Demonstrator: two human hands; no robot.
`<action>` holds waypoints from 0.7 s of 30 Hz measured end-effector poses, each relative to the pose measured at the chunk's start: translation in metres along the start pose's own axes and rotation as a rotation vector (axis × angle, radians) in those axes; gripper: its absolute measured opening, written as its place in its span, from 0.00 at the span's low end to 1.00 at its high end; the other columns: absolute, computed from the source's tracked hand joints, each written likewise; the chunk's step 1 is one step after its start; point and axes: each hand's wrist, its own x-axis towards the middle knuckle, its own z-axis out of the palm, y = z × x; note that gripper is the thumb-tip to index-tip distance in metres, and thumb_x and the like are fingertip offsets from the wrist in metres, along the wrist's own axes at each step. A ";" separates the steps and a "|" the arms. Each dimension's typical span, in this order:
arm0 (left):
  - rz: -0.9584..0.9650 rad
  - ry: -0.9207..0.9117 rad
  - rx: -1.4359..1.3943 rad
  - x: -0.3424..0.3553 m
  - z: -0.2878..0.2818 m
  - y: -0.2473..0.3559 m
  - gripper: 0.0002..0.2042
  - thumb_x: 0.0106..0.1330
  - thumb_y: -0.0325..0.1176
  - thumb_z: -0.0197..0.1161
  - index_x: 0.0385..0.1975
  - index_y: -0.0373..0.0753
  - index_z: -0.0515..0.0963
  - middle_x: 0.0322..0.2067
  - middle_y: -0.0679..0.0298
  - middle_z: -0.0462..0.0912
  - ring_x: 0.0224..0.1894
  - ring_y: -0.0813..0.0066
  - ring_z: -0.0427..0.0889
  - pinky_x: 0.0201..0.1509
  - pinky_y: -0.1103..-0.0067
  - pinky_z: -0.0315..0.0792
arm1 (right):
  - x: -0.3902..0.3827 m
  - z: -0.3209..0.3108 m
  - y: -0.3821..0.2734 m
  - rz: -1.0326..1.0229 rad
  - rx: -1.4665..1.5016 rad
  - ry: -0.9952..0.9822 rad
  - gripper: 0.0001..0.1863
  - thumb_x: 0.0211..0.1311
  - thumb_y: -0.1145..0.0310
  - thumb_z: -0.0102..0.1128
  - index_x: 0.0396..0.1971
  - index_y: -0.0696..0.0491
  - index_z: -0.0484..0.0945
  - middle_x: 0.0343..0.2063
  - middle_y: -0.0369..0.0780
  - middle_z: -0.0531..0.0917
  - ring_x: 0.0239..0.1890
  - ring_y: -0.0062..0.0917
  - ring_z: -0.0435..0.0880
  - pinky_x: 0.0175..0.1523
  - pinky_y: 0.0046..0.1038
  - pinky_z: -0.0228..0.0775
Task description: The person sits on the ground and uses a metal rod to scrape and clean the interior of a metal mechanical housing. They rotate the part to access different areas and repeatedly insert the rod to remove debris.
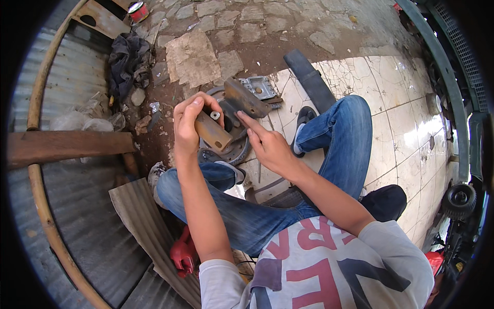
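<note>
In my left hand (186, 123) is a short rusty metal bracket (212, 133) with an oblong slot near its lower end; the fingers curl round its upper end. A small pale metal ring or nut (215, 115) shows beside those fingers; whether it belongs to the bracket I cannot tell. My right hand (270, 147) has its index and middle fingers stretched toward a larger rusty angle piece (246, 99) and dark metal beside it; contact is unclear. Below both hands lies a round grey metal wheel or ring (237, 149), partly covered.
A grey metal housing (259, 87) and a long dark strip (310, 77) lie on the cracked tiles (391, 118). Flattened cardboard (193, 58) rests on the dirt. Corrugated sheet (149, 226) and a wooden beam (72, 148) stand at left, near a red tool (183, 252).
</note>
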 end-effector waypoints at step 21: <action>-0.015 0.071 -0.040 -0.003 0.004 -0.003 0.20 0.63 0.42 0.47 0.22 0.28 0.75 0.16 0.54 0.76 0.17 0.70 0.75 0.23 0.79 0.69 | -0.004 -0.003 0.005 -0.027 0.291 -0.032 0.24 0.74 0.67 0.40 0.68 0.50 0.63 0.57 0.48 0.77 0.55 0.41 0.80 0.58 0.32 0.69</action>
